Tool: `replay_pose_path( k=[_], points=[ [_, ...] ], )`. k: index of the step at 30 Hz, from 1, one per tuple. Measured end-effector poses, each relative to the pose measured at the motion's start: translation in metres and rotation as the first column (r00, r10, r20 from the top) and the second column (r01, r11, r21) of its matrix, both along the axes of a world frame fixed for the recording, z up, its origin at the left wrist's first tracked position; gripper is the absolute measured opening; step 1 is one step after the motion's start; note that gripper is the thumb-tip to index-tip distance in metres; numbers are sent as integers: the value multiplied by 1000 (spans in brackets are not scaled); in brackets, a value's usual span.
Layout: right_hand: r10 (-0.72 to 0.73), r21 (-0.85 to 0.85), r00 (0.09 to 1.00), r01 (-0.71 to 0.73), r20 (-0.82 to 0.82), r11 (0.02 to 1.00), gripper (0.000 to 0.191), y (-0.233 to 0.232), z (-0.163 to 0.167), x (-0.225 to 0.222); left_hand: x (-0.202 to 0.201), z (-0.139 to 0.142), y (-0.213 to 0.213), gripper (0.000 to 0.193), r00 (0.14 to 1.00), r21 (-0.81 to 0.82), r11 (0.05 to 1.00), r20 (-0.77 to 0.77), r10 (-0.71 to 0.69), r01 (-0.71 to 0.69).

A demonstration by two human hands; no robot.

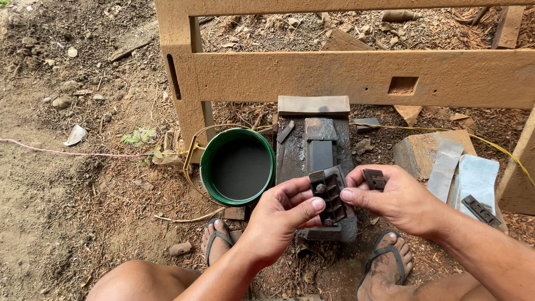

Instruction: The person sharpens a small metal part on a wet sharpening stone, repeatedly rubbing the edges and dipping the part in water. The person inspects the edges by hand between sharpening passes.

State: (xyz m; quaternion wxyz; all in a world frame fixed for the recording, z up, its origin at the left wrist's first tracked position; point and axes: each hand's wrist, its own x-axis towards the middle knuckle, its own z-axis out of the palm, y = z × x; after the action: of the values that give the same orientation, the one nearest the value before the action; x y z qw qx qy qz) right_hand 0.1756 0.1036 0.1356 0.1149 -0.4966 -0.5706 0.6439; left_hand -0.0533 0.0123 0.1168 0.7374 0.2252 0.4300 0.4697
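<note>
My left hand (281,216) grips a dark metal plate with slots and screws (330,195), held over a wet sharpening stone (320,155) set on a dark block (293,159). My right hand (394,199) touches the plate's right edge with its thumb and holds a smaller dark metal piece (374,179) in its fingers. Both hands sit just above my sandalled feet (385,266).
A green bucket of dark water (238,166) stands left of the block. A wooden frame (356,78) crosses behind. Grey stone slabs (474,179) and another dark metal piece (480,210) lie at right. A yellow cord (490,142) and pink string (67,152) run over the dirt.
</note>
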Motion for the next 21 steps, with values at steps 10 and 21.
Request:
replay_pose_path(
  k=[10,21],
  points=[
    [38,144,990,-58,138,988,28,6,12,-7,0,-1,2,52,999,7,999,-33,37,-37],
    [-33,288,999,30,8,957,31,8,22,-9,6,-2,8,45,979,-52,977,-11,206,-206]
  ],
)
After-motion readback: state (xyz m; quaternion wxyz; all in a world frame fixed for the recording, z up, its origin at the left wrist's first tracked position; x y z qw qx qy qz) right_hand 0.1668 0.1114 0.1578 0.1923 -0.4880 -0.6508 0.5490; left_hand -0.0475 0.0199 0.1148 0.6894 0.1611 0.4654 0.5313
